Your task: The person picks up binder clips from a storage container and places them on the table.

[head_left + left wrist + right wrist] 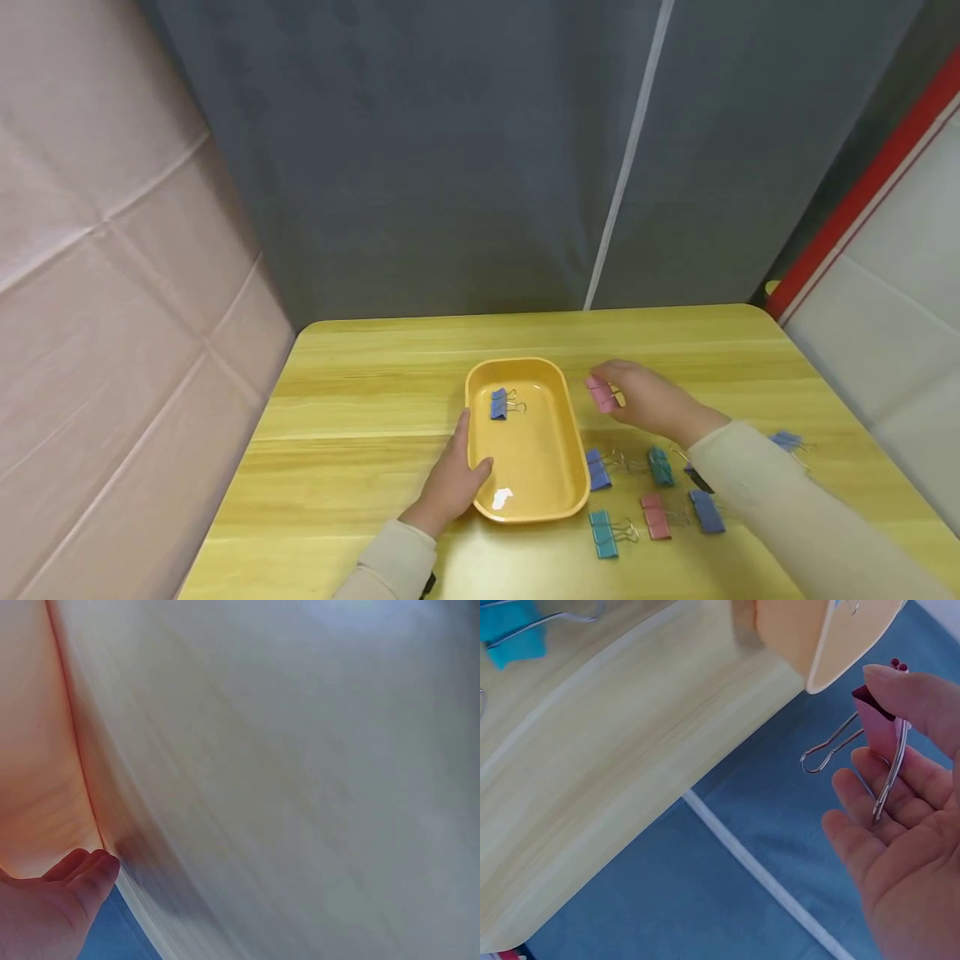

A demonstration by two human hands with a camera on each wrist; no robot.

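A pink binder clip (601,394) is pinched between thumb and fingers of my right hand (648,400), just right of the yellow tray (532,500). In the right wrist view the pink clip (877,727) shows its wire handles, one lying against the fingers. My left hand (452,479) holds the tray's left side, thumb over the rim and fingers along the outer wall. Inside the tray lies one blue binder clip (499,404) toward the back left. The left wrist view has the left fingertips (101,870) against the tray's outer wall (37,750).
Right of the tray lie several binder clips: a blue one (598,470), a green one (661,467), a teal one (603,535), a pink one (656,517) and a dark blue one (707,511). Another blue clip (785,440) lies beyond the right forearm, which partly covers one more.
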